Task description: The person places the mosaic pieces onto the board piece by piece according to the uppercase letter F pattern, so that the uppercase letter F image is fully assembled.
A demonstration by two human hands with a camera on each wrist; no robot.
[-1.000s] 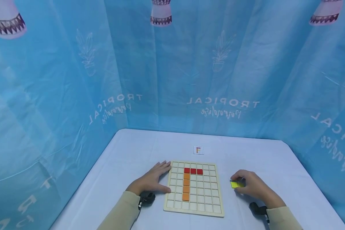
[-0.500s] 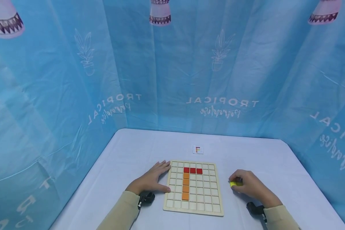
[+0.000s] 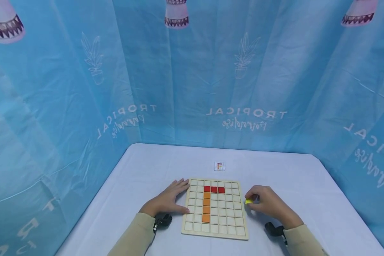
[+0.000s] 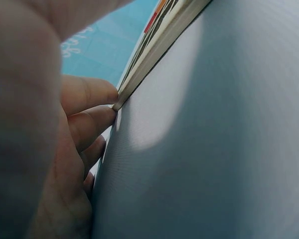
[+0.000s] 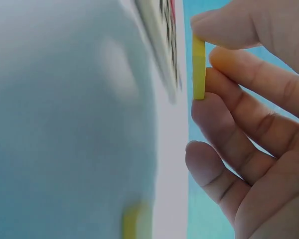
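Observation:
My right hand (image 3: pixel 270 203) pinches a thin square yellow tile (image 5: pixel 199 69) between thumb and fingertips, just off the right edge of a wooden grid board (image 3: pixel 214 235). The right wrist view has the tile edge-on, raised above the table. A second yellow tile (image 5: pixel 137 221) lies on the table, blurred, in that view; the head view does not show it. With fingers spread, my left hand (image 3: pixel 166 200) rests along the board's left edge, fingertips (image 4: pixel 109 94) touching its corner. Three red tiles (image 3: pixel 214 189) form a row on the board, above a column of several orange tiles (image 3: pixel 206 206).
Behind the board lies a small pattern card (image 3: pixel 219 166) with a printed grid and coloured squares. A white cloth (image 3: pixel 160 160) covers the table. Blue printed curtains (image 3: pixel 192 81) hang behind and at both sides. Black cameras (image 3: pixel 274 229) are strapped at the wrists.
My right hand has lifted the yellow tile and carried it left, from the table to beside the board's right edge. The left hand and the board stay where they were.

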